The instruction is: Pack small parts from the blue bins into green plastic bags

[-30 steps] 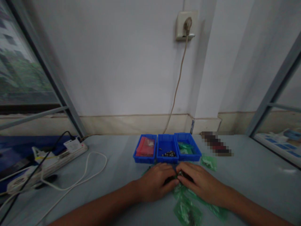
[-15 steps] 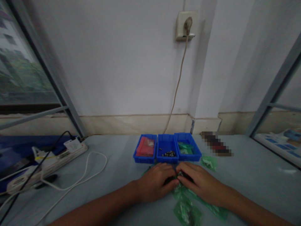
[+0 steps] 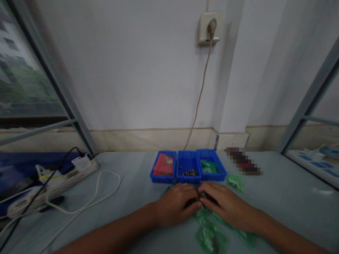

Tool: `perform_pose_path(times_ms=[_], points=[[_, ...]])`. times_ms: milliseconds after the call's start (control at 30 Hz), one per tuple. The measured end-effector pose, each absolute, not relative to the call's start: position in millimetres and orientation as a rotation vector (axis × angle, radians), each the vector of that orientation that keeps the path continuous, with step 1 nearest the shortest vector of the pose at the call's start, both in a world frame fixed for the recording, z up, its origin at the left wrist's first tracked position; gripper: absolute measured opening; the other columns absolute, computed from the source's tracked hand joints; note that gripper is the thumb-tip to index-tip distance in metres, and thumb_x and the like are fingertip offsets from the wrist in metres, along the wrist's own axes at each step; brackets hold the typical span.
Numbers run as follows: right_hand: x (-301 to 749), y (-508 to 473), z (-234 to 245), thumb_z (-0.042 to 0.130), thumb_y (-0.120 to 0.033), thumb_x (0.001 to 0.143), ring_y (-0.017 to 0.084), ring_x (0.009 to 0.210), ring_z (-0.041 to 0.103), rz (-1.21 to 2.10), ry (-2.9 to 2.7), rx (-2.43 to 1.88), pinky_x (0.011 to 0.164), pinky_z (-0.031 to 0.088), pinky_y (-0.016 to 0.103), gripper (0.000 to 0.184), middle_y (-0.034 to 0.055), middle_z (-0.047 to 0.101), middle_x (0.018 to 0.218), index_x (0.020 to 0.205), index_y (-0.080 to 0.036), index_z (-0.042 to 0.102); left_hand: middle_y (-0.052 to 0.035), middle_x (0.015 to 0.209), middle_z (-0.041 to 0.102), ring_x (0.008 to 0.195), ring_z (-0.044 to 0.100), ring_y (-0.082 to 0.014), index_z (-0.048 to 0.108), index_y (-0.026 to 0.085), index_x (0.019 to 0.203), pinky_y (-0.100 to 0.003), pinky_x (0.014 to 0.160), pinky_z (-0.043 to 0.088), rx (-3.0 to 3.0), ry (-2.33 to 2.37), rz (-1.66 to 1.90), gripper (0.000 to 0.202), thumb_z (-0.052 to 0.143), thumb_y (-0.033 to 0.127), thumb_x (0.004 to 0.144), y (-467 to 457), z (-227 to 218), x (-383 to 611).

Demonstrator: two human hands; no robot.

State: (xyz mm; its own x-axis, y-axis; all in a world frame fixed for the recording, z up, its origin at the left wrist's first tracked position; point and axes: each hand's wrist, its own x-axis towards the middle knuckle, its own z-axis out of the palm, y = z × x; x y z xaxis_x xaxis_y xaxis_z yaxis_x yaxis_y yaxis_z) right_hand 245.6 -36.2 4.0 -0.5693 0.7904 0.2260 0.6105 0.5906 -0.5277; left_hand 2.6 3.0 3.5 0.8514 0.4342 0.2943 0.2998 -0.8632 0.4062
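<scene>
My left hand (image 3: 176,204) and my right hand (image 3: 225,206) lie side by side on the grey table, fingertips meeting in a pinch over a small green plastic bag (image 3: 202,211). What sits between the fingertips is too small and dark to name. More green bags (image 3: 212,240) lie under and in front of my right wrist. Just beyond my hands stand three blue trays: the left tray (image 3: 163,167) holds red bags, the middle tray (image 3: 188,165) holds small dark metal pieces, the right tray (image 3: 212,167) holds green bags.
Another green bag (image 3: 235,182) lies right of the trays. A white power strip (image 3: 63,178) with looping white and black cables covers the table's left side. A cord runs from a wall socket (image 3: 209,30) down to the table. Metal window frames stand at both sides.
</scene>
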Motion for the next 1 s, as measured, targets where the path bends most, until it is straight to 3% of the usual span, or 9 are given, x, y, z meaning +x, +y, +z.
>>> perform_pose_path(times_ms=[1000], points=[[246.1, -36.6, 3.4, 0.057, -0.031, 0.113, 0.024, 0.108, 0.069, 0.544, -2.385, -1.126, 0.097, 0.054, 0.037, 0.01, 0.0057, 0.071, 0.113, 0.117, -0.024, 0.062, -0.0078, 0.113, 0.074, 0.106, 0.069, -0.024, 0.066, 0.02, 0.118, -0.034, 0.097, 0.05, 2.695, 0.557, 0.52, 0.017, 0.055, 0.03, 0.112, 1.4, 4.7, 2.0]])
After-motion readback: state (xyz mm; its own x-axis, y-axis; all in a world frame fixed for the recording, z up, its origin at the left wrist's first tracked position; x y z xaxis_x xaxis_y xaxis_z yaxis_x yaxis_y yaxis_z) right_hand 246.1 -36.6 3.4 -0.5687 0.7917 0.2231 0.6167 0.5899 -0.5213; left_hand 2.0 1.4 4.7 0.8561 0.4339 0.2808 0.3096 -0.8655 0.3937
